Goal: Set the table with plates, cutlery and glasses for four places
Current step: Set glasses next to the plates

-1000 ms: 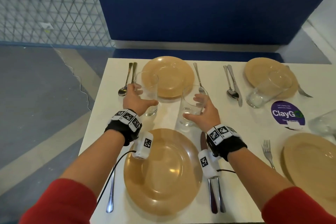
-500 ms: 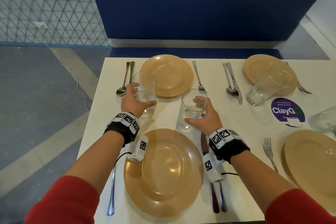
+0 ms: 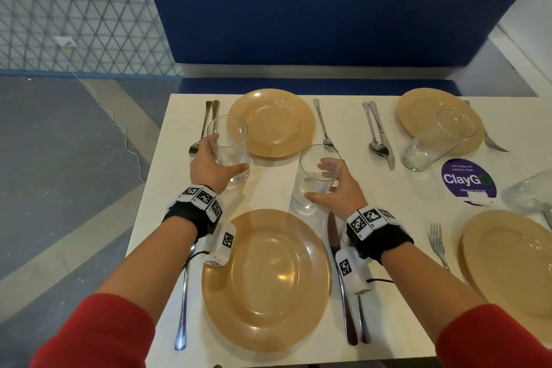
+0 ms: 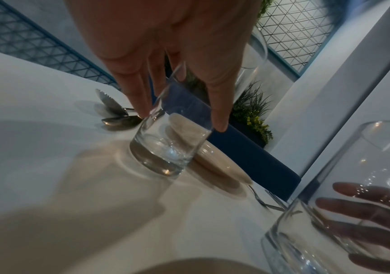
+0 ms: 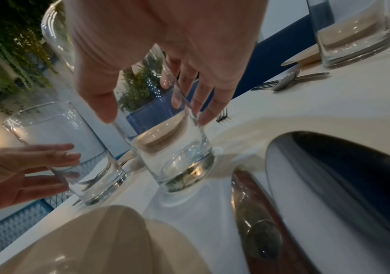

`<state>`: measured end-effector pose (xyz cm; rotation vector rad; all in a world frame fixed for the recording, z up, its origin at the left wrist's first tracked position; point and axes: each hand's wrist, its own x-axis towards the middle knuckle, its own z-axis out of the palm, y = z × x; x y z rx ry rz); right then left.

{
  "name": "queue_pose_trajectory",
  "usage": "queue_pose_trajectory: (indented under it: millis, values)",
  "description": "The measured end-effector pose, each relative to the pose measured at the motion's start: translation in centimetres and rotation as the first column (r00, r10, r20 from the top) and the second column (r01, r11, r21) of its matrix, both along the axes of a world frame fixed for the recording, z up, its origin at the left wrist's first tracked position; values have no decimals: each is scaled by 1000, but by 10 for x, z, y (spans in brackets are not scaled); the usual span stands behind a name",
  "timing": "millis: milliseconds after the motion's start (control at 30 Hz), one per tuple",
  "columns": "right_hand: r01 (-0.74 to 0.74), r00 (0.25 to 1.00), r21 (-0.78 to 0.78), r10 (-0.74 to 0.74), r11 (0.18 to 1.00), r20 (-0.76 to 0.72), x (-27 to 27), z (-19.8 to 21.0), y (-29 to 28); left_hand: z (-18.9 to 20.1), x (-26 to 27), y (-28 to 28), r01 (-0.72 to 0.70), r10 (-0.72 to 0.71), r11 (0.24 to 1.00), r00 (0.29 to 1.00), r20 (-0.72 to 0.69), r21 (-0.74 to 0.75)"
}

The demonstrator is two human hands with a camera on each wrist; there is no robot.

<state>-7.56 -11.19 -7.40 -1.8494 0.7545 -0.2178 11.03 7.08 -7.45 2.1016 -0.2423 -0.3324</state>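
On the white table [image 3: 268, 185] lie four tan plates: a near one [image 3: 265, 275], a far one [image 3: 271, 122], a far right one [image 3: 439, 119] and a near right one [image 3: 507, 263]. My left hand [image 3: 222, 157] wraps a clear glass [image 3: 230, 131] that stands left of the far plate, beside a spoon [image 3: 197, 143]. In the left wrist view the left hand [image 4: 181, 118] has thumb and fingers on either side of this glass [image 4: 165, 152]. My right hand [image 3: 319, 181] holds a second glass [image 3: 313, 158] just beyond the near plate. The right wrist view shows the right hand [image 5: 156, 118] around that glass [image 5: 177, 163].
Another glass [image 3: 436, 140] stands by the far right plate, and one more [image 3: 531, 191] at the right edge. A fork [image 3: 183, 293] and a knife [image 3: 337, 248] flank the near plate. A purple sticker [image 3: 469, 182] is on the table. A blue bench [image 3: 298, 9] lies behind.
Both hands have stayed on their glasses. The left glass has shifted slightly to the left, away from the far plate. The right glass has hardly moved.
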Motion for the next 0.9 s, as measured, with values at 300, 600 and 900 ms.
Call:
queue_pose_trajectory:
  millis: [300,600,900]
  values:
    - [0,1000,-4,0,1000,-13,-9,1,6,-3,-3,2,-57,57,998,998,14,-39]
    - [-1,1000,-2,1,1000,-18,-14,4,10,1,-2,3,-56,56,998,998,20,-14]
    - [-1,999,-6,1,1000,-36,-15,4,10,8,-1,-1,-66,65,997,997,31,30]
